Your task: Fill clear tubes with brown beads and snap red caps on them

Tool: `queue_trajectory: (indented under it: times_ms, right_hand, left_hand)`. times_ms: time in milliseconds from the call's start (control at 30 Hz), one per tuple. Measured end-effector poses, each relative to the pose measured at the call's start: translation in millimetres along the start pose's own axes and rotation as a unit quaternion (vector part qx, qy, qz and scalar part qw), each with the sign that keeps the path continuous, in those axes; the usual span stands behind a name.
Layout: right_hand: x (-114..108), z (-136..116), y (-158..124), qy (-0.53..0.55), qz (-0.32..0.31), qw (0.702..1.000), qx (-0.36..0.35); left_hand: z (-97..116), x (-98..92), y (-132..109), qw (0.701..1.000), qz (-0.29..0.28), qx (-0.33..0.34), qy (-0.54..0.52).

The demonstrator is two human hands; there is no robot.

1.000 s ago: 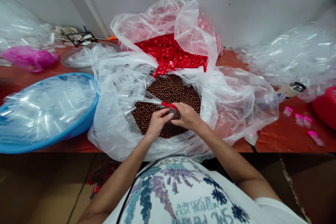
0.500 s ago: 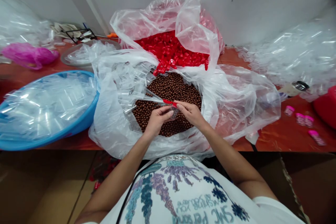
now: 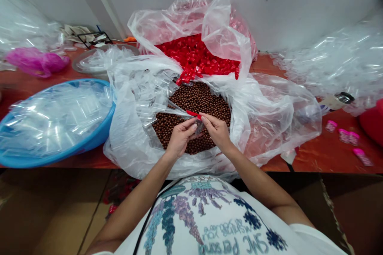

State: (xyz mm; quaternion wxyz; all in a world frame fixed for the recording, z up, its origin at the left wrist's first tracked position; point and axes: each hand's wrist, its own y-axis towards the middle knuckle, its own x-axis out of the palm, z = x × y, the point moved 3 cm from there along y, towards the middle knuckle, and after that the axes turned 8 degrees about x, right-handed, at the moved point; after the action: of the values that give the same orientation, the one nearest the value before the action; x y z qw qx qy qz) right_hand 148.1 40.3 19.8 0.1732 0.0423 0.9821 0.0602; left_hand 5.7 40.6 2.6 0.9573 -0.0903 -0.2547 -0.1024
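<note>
My left hand (image 3: 181, 137) is closed, with thumb and fingers pinching a small clear plastic container (image 3: 198, 127). Its exact shape is partly hidden by the fingers. My right hand (image 3: 217, 129) pinches a red plastic piece (image 3: 194, 114) at the container's upper end; the fingertips of both hands nearly meet. Below them, brown beads or balls (image 3: 194, 97) fill an opened white plastic bag (image 3: 125, 127). Several clear plastic tubes (image 3: 154, 99) lie on the beads' left side, and a clear tapering piece reaches toward the red piece.
Behind stands a bag of red plastic pieces (image 3: 200, 53). At left, a blue basin (image 3: 98, 135) holds clear tubes, near a pink bag (image 3: 38, 61). Heaped clear plastic (image 3: 341, 55), a lidded cup (image 3: 338, 100) and pink-capped small containers (image 3: 344, 135) lie right on the red table (image 3: 317, 155).
Both hands stay close together over the beads. The clear container shows a little more between the fingers, and the red piece tilts slightly more. The whole view has shifted slightly.
</note>
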Motion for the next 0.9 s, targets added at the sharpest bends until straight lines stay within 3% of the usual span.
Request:
queue_trajectory:
  times_ms: [133, 267, 500, 700, 900]
  right_hand:
    - [6, 1, -6, -0.067, -0.038, 0.995, -0.067]
    - [7, 3, -9, -0.149, -0.037, 0.978, -0.138]
    - [8, 0, -18, -0.225, -0.091, 0.945, -0.218]
    - [12, 5, -26, -0.247, -0.062, 0.94, -0.227]
    - [12, 0, -26, -0.282, -0.073, 0.928, -0.233]
  left_hand:
    - [-1, 0.0, -3, 0.999, 0.03, 0.014, -0.004]
    - [-3, 2.1, -2, 0.999, 0.033, 0.001, -0.021]
    - [3, 4.8, 2, 0.982, -0.008, -0.149, -0.115]
    - [1, 3.4, 0, 0.97, 0.038, -0.193, -0.14]
    - [-2, 4.0, -2, 0.972, 0.041, -0.18, -0.146]
